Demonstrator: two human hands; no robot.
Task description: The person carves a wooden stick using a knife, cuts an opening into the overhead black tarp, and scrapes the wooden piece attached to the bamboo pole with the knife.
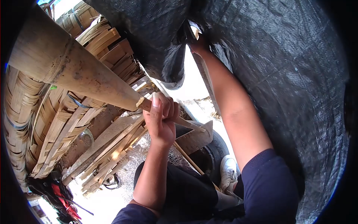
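Note:
My left hand (162, 115) is closed around a wooden stick (189, 124), its thumb pointing up. One cut end of the stick shows beside the tip of a thick bamboo pole (97, 76). Its other end reaches a broad, flat grey-brown piece (192, 140); whether the two are joined I cannot tell. My right hand (200, 47) is raised at a gap in the black tarp (287, 74), touching its edge near an upright wooden slat (204, 76). Shadow and the tarp hide most of its fingers.
Woven bamboo baskets or panels (50, 138) line the left side. Several wooden strips (108, 156) are piled below them. A black tyre (220, 147) lies near a white shoe (228, 171). Dark and red items (61, 199) are at the lower left.

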